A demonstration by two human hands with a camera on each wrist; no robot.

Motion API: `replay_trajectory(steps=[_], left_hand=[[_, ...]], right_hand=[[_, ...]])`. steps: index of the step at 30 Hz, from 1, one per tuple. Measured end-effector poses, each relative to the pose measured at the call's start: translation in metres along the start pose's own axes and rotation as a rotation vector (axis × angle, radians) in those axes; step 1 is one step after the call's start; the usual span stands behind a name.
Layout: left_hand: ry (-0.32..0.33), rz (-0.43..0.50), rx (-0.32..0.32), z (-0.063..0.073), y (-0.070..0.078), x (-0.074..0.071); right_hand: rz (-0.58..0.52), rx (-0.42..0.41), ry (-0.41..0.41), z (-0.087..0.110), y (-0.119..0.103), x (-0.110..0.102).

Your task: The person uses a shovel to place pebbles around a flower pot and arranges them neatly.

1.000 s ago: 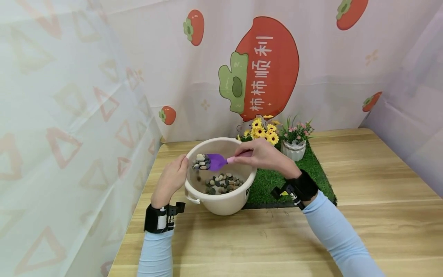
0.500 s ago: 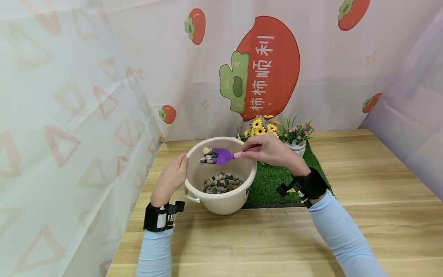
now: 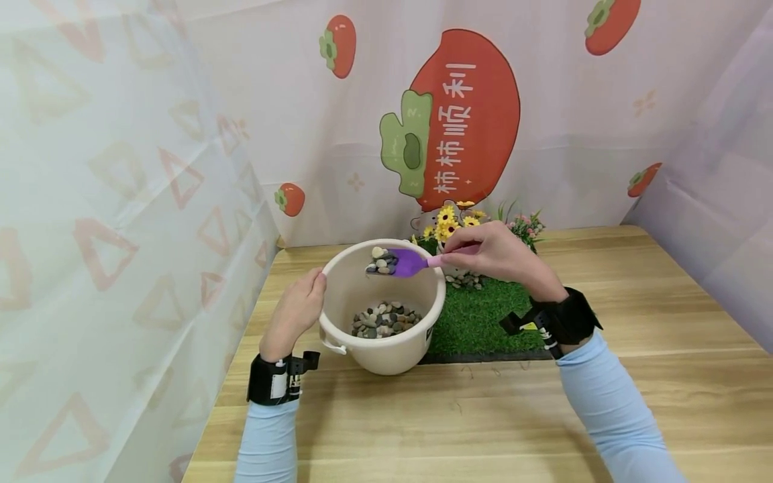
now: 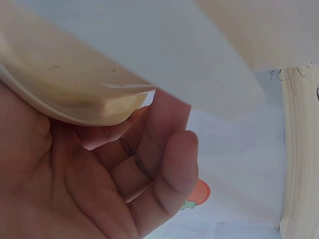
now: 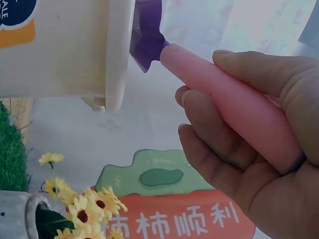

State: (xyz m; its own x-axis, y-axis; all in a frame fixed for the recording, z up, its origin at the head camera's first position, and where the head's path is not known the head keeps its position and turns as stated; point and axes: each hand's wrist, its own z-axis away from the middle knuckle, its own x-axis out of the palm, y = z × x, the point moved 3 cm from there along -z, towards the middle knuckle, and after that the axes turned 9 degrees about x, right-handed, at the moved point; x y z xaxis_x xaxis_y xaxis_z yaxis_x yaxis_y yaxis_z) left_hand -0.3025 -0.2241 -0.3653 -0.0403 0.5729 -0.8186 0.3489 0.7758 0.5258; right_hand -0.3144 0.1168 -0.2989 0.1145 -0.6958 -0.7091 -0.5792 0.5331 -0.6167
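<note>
A small trowel with a purple blade [image 3: 408, 262] and a pink handle [image 5: 234, 102] is gripped in my right hand [image 3: 492, 251]. Pebbles [image 3: 382, 261] lie heaped on its tip, held above the cream bucket [image 3: 386, 352]. More pebbles [image 3: 386, 320] cover part of the bucket's floor. My left hand [image 3: 296, 308] holds the bucket's left rim, thumb at the edge. In the left wrist view its fingers [image 4: 174, 169] curl under the rim. The right wrist view has the trowel blade just past the bucket's rim [image 5: 119, 55].
Right of the bucket lies a green turf mat [image 3: 483, 322] with a small pile of pebbles [image 3: 465, 280]. Yellow flowers [image 3: 447, 221] and a pink-flowered plant [image 3: 527, 230] stand at its back, partly behind my right hand. A wooden table [image 3: 423, 429] carries everything.
My right hand has moved right and up, carrying the loaded trowel from the bucket's left side toward its right rim. The left hand keeps its hold on the rim.
</note>
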Motion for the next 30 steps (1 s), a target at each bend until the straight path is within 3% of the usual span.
replay_trajectory(steps=[7,22,30], left_hand=[[-0.010,-0.008,-0.009,0.000,0.000,-0.001],[-0.005,-0.020,-0.003,0.002,-0.001,-0.001],[-0.003,-0.007,-0.004,0.003,0.000,-0.001]], right_hand=[[0.018,0.049,0.037,0.010,0.009,-0.011],[-0.006,0.028,0.069,0.021,0.015,-0.025],[0.028,0.078,0.088,0.033,0.023,-0.036]])
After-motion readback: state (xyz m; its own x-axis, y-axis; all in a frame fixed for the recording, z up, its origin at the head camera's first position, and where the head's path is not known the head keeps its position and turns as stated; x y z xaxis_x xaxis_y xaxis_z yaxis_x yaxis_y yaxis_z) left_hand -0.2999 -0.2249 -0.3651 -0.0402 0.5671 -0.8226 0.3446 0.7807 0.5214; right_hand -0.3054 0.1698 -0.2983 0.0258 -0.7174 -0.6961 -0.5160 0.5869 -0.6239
